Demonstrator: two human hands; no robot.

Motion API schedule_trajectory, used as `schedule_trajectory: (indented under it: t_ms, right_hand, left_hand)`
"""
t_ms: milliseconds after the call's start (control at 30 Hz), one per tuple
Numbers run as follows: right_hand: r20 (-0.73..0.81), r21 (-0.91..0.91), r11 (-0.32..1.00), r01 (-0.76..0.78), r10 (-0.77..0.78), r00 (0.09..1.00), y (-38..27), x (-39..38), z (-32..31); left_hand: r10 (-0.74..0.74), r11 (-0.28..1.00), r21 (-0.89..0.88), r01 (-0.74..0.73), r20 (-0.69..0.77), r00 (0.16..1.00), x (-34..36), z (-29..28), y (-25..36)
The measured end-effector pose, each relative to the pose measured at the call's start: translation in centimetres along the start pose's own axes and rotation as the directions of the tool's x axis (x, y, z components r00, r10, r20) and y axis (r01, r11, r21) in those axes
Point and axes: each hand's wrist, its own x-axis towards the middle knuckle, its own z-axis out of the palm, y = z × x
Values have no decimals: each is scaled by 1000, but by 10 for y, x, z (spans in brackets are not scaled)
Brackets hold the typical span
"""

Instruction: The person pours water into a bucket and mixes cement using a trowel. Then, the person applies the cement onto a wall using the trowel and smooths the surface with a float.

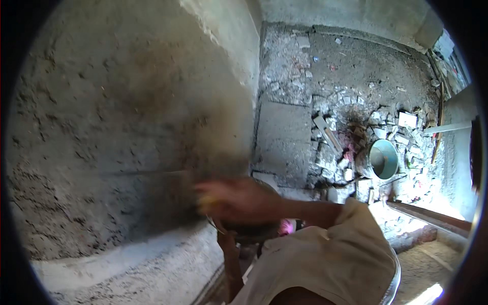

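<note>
My right hand (239, 201) is stretched across in front of the rough grey plastered wall (96, 127), smeared by motion. Its fingers are closed round a yellow handle (209, 204); the rest of that tool blurs into the wall, so I cannot make out its kind. Beneath the right forearm is a dark round pan (249, 231), partly hidden by the arm. My left hand (227, 239) comes up from below and grips the pan's near left rim. What lies in the pan is mostly hidden.
A pale ledge (152, 264) runs along the wall's foot. Over the floor at right lie rubble (401, 137), a flat board (328, 133) and a green bucket (384, 159). A wooden beam (432, 216) crosses the lower right. Another wall (351, 12) closes the far side.
</note>
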Motion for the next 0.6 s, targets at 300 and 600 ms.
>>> schedule_trajectory:
  t_ms: [300, 600]
  right_hand:
    - [-122, -738, 390, -551, 725, 678, 159, -266, 7]
    - [304, 42, 409, -912, 864, 402, 171, -280, -18]
  left_hand:
    - [82, 996, 19, -83, 41, 996, -2, 45, -11]
    - [98, 989, 95, -115, 170, 981, -5, 84, 20]
